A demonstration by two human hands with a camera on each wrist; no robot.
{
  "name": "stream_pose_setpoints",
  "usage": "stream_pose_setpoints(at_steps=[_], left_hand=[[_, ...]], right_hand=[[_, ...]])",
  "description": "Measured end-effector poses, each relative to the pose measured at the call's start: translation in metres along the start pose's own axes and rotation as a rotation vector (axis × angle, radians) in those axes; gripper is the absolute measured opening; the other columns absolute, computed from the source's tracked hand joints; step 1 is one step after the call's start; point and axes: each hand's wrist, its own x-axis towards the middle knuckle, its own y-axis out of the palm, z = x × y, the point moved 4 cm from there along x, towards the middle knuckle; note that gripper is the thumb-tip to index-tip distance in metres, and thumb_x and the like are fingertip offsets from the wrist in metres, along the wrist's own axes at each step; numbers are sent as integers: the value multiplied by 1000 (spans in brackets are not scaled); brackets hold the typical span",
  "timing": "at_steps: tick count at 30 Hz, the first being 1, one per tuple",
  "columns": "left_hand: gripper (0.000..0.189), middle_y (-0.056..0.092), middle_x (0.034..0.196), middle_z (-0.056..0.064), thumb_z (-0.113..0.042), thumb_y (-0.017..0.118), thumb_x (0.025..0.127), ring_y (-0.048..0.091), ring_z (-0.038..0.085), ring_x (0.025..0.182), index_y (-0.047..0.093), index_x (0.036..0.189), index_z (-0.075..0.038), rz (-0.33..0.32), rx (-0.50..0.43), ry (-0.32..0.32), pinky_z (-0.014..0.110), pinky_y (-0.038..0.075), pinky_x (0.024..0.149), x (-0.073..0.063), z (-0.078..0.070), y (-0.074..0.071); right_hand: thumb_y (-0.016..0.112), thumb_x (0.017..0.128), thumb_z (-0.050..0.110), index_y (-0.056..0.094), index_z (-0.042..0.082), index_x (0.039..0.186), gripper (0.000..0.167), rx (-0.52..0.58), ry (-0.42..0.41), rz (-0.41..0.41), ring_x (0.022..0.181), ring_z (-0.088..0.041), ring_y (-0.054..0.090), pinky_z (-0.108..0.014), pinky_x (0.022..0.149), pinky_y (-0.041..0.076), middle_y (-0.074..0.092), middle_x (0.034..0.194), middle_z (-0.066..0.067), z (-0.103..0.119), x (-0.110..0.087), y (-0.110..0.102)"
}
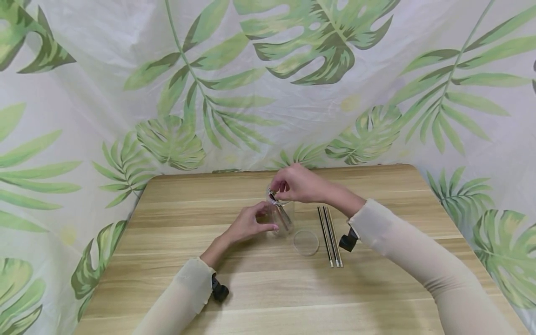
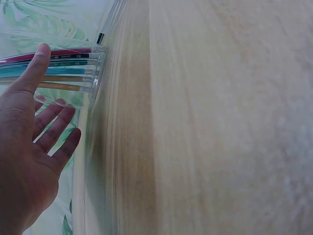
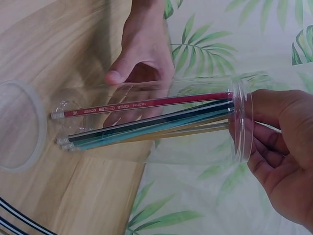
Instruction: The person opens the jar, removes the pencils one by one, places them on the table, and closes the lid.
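My left hand [image 1: 247, 223] is spread, thumb apart from fingers, beside a clear, cylindrical jar [image 3: 195, 152] on the wood-grain table [image 1: 176, 242]. Red, black, teal and yellow pencils [image 3: 151, 103] lean inside it, silver ends down. My right hand [image 1: 299, 184] bends its fingers at the mouth; whether they pinch anything, I cannot tell. A round clear lid [image 1: 306, 243] and slim black-and-gold pencils [image 1: 331, 237] lie nearby.

"HB" on red pencil [image 3: 146, 104], "HB" on black pencil [image 2: 68, 56]; remaining print illegible.
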Motion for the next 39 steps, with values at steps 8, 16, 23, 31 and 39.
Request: stream_pose_setpoints(at_steps=[8, 16, 23, 31, 39], left_hand=[[59, 75, 128, 5, -23, 93, 84, 72, 25, 118, 66, 135, -11, -2, 7, -1, 40, 58, 105, 0, 1, 0], [59, 75, 127, 4, -23, 93, 84, 72, 23, 117, 67, 136, -11, 0, 16, 9, 39, 58, 105, 0, 1, 0], [60, 76, 126, 3, -21, 94, 83, 73, 21, 115, 67, 136, -11, 1, 17, 10, 38, 59, 103, 1, 1, 0], [58, 76, 124, 3, -21, 93, 83, 73, 21, 115, 67, 134, -11, -1, 16, 17, 39, 59, 103, 1, 1, 0], [58, 76, 124, 3, -22, 93, 84, 73, 20, 115, 67, 135, -11, 5, 19, 12, 39, 58, 103, 2, 2, 0]], right_hand=[[83, 91, 9, 81, 7, 94, 4, -22, 16, 2, 75, -6, 71, -16, 69, 59, 79, 89, -1, -1, 3, 3], [84, 90, 9, 81, 7, 94, 5, -18, 19, 21, 74, -4, 70, -17, 68, 59, 80, 88, 0, 0, 4, 4], [85, 89, 7, 81, 9, 93, 5, -13, 31, 43, 76, -6, 72, -17, 71, 60, 80, 88, 0, -1, 6, 3], [82, 92, 10, 79, 9, 90, 4, 58, 57, 19, 75, -4, 70, -20, 70, 60, 77, 84, 3, -5, 3, 1], [81, 92, 10, 78, 8, 90, 4, 76, 51, -18, 75, -4, 71, -20, 69, 61, 77, 84, 3, -4, 1, 0]])
